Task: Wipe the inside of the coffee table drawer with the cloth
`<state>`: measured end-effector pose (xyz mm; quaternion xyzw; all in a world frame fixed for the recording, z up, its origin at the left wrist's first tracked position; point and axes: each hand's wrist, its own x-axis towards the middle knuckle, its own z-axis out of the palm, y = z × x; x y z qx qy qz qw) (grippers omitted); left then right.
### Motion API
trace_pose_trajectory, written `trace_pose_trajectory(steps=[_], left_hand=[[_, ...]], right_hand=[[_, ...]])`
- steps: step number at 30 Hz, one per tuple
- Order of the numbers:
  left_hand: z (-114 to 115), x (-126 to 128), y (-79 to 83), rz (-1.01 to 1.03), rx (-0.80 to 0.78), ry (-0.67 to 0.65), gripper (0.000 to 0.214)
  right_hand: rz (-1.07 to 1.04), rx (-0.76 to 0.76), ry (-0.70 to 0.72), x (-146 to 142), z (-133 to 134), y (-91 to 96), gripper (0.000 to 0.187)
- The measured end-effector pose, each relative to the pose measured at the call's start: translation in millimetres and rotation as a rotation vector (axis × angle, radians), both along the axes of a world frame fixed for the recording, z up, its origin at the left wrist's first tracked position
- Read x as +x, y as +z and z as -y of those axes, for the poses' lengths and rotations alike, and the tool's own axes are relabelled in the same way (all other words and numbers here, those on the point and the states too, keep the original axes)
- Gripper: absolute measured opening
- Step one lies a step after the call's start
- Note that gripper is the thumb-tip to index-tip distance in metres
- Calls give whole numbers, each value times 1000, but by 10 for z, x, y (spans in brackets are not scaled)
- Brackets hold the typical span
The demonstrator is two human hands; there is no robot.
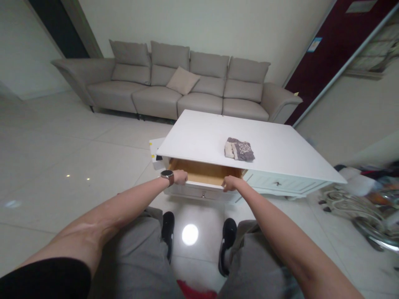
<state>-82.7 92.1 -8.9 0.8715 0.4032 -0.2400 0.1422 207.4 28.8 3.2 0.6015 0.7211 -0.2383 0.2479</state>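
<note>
A white coffee table (pixel 202 137) stands in front of me with its left drawer (pixel 199 192) pulled out, showing a bare wooden inside (pixel 202 172). My left hand (pixel 180 177), a watch on its wrist, grips the drawer's front edge at the left. My right hand (pixel 230 183) grips the same edge at the right. A folded grey and cream cloth (pixel 238 149) lies on the tabletop just behind the drawer.
A second, shut drawer (pixel 277 183) sits to the right. A beige sofa (pixel 174 87) runs along the far wall. Clutter with metal wire pieces (pixel 358 203) lies on the floor at right. A white box (pixel 156 151) pokes out left of the table. The tiled floor is glossy.
</note>
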Motion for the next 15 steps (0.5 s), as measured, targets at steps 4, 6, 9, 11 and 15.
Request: trace_pose_trajectory(steps=[4,6,9,11,15], left_hand=[[38,20,-32,5,-14,-3,17],[54,41,-38,4,-9,-4,19],[66,67,-31,-1,4,-10,24],[66,72,-24,-4,6,-16,26],[70,65,-34,-13,-15,-36,19]], right_hand=[[39,40,13,-91,143,-26,46],[67,64,14,-153,213,-35,47],[85,123,14,-231,290,-34,42],[79,154,6,-261,318,-23,40],[49,144,-7,-284,348,-9,40]])
